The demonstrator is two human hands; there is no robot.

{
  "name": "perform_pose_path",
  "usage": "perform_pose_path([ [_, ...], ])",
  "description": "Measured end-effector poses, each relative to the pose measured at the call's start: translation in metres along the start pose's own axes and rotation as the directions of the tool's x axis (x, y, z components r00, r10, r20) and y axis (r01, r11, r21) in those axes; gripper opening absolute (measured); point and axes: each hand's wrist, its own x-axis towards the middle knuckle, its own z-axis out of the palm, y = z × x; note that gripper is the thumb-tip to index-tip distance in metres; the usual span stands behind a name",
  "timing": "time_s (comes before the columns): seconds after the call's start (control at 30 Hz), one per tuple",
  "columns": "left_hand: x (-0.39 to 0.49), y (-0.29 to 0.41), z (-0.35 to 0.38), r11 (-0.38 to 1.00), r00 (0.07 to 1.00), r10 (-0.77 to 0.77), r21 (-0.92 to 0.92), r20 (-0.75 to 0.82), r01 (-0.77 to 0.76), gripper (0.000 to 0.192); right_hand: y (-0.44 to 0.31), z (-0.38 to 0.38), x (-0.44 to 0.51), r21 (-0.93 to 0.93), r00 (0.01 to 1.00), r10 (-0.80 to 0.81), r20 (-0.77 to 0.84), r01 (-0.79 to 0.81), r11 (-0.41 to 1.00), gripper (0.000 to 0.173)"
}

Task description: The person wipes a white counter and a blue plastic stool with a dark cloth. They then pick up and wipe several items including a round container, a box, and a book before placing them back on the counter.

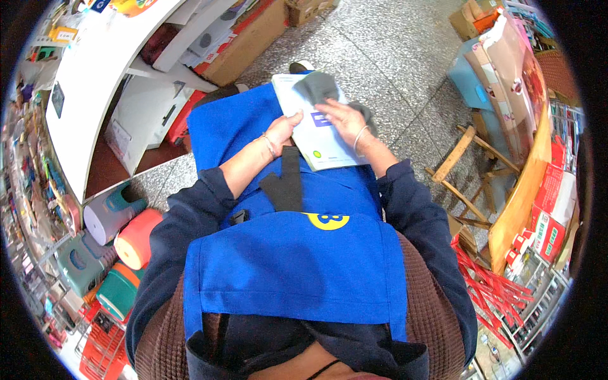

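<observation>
A white paperback book [304, 137], or thick booklet, with a purple label lies tilted over my lap. My left hand [282, 130] grips its left edge, thumb on the cover and fingers hidden beneath. Over the cover is my right hand [346, 121], its fingers on a dark grey cloth [317, 87] that looks blurred. More grey fabric shows behind that hand, past the book's right edge. A blue apron [294, 266] with a yellow emblem covers my front and lap, and a black strap [292, 175] lies on it below my left hand.
A white counter [109, 61] with open shelves stands at the left, near a cardboard box [247, 42]. Colourful plastic stools [137, 237] sit at lower left. To the right are a wooden stool [456, 156], a curved wooden edge [517, 204] and leaning cardboard [498, 90]. Speckled floor [380, 38] lies ahead.
</observation>
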Motion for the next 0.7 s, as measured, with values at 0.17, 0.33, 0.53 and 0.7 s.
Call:
perform_pose_path([
  [0.17, 0.001, 0.000, -0.008, 0.997, 0.999, -0.034, -0.069, 0.013, 0.035, 0.039, -0.051, -0.019, -0.050, 0.245, 0.982, -0.063, 0.180, 0.017, 0.969, 0.029],
  [0.33, -0.001, 0.004, -0.008, 0.999, 0.995, -0.014, -0.050, 0.097, 0.019, 0.044, -0.034, -0.073, -0.113, 0.362, 0.911, 0.369, 0.185, -0.412, 0.836, 0.027],
  [0.53, 0.010, 0.008, 0.002, 0.996, 0.996, 0.058, -0.076, 0.062, -0.053, 0.043, -0.022, -0.099, -0.115, 0.056, 0.831, 0.522, -0.192, -0.522, 0.851, 0.046],
  [0.7, 0.008, 0.019, 0.025, 0.981, 0.981, 0.187, -0.060, 0.043, -0.184, 0.037, -0.069, -0.057, -0.067, -0.456, 0.982, 0.165, 0.097, -0.103, 0.884, 0.079],
])
